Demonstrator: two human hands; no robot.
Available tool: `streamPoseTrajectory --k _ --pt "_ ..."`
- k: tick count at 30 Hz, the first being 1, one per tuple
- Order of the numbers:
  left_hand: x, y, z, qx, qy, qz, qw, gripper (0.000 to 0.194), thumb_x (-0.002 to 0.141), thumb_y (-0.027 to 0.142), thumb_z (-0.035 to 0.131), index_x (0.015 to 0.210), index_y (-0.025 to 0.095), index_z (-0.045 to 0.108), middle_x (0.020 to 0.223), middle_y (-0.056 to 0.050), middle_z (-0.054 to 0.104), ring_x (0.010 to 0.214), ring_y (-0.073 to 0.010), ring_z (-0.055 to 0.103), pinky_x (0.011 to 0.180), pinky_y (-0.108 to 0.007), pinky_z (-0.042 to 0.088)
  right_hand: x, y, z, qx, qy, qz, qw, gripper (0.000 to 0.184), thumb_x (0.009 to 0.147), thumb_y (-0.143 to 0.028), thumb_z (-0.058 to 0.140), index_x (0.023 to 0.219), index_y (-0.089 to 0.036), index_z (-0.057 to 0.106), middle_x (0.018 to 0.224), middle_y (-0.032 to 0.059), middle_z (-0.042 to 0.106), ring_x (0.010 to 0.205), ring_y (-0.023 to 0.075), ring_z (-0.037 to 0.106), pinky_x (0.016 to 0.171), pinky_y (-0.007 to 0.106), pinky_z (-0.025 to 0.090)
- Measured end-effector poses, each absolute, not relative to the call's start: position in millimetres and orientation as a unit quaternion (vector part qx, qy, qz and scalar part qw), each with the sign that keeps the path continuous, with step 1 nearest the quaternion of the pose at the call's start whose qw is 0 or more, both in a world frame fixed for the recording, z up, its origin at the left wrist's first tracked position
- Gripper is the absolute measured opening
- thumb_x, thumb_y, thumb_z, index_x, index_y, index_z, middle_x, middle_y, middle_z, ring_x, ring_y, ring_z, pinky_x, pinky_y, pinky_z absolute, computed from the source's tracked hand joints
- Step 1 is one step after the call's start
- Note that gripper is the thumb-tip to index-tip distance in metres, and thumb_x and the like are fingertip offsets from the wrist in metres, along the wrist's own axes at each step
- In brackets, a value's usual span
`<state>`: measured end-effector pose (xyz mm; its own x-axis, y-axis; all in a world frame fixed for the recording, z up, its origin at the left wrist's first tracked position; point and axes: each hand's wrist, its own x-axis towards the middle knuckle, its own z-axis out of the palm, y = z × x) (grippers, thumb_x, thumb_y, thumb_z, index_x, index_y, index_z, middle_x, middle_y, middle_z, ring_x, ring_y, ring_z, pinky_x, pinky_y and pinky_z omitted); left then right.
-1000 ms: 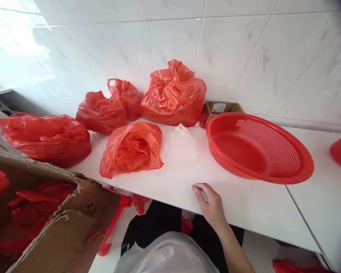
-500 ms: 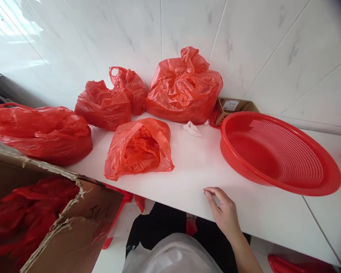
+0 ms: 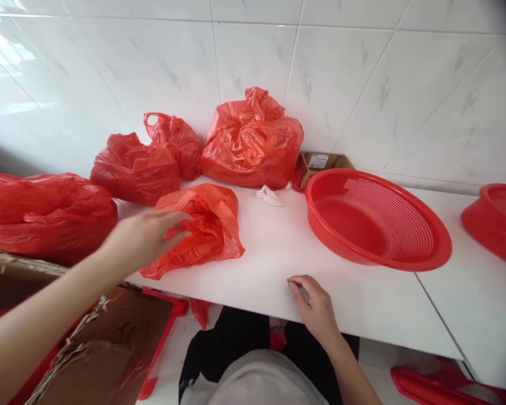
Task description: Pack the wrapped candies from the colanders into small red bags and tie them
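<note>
Red plastic bag point(image 3: 213, 236), touched but not gripped by half-open left hand point(image 3: 145, 236), could slide off counter edge point(image 3: 253, 298) if dragged; right hand point(image 3: 316, 306) loosely curled, empty.

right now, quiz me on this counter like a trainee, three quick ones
1. True or false: the right hand rests on the white counter near its front edge.
2. Which is at the opening of the red plastic bag? A: left hand. B: right hand. C: neither.
3. Fill the gap: the small box behind the red plastic colander is made of ____.

Key: 1 true; 2 A; 3 cardboard
</note>
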<state>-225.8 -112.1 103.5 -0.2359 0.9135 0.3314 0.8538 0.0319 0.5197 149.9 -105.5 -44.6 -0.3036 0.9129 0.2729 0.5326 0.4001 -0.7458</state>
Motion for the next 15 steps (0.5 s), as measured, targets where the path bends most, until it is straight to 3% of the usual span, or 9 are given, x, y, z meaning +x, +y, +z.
streamPoseTrajectory --k 2,5,9,12,15 --pt "-213.2 -85.5 81.2 0.660 0.708 0.244 0.054 0.040 0.058 0.026 0.089 0.096 0.023 0.075 0.070 0.003 0.067 0.057 -0.0169 0.053 0.057 -0.026 0.034 149.8 -105.8 -44.5 -0.471 -0.762 0.273 0.351 0.022 0.099 -0.033 0.046 0.096 -0.022 0.064 0.092 0.0064 0.069 0.087 0.0207 0.065 0.079 0.035 0.052" --pt "-205.2 -57.9 69.7 0.668 0.709 0.219 0.055 0.017 0.064 0.014 0.083 0.078 0.020 0.074 0.056 0.004 0.058 0.050 -0.0154 0.045 0.057 -0.026 0.031 151.4 -105.2 -45.2 -0.468 -0.761 0.277 0.353 0.023 0.099 -0.033 0.045 0.095 -0.022 0.064 0.090 0.0064 0.069 0.086 0.0206 0.065 0.078 0.036 0.052" --pt "-223.3 -46.6 96.8 0.648 0.725 0.229 0.042 0.007 0.071 0.024 0.079 0.070 0.021 0.072 0.063 0.003 0.062 0.055 -0.0155 0.045 0.057 -0.024 0.029 147.8 -99.7 -39.7 -0.483 -0.740 0.306 0.353 0.024 0.098 -0.035 0.046 0.094 -0.022 0.065 0.090 0.0064 0.069 0.086 0.0207 0.065 0.077 0.035 0.054" --pt "-242.7 -45.9 120.9 0.621 0.737 0.262 0.057 0.017 0.077 0.031 0.075 0.065 0.021 0.070 0.056 0.005 0.059 0.056 -0.0153 0.047 0.056 -0.022 0.028 127.5 -93.8 -22.6 -0.464 -0.729 0.341 0.370 0.022 0.097 -0.034 0.048 0.103 -0.022 0.065 0.097 0.0072 0.070 0.089 0.0202 0.067 0.081 0.036 0.056" --pt "-255.4 -48.4 133.5 0.585 0.737 0.320 0.110 0.034 0.080 0.038 0.072 0.055 0.018 0.063 0.046 0.007 0.053 0.049 -0.0115 0.045 0.051 -0.019 0.030 90.1 -90.3 -0.3 -0.375 -0.781 0.328 0.375 0.035 0.093 -0.033 0.055 0.127 -0.026 0.060 0.127 0.0112 0.061 0.113 0.0235 0.060 0.095 0.041 0.053"
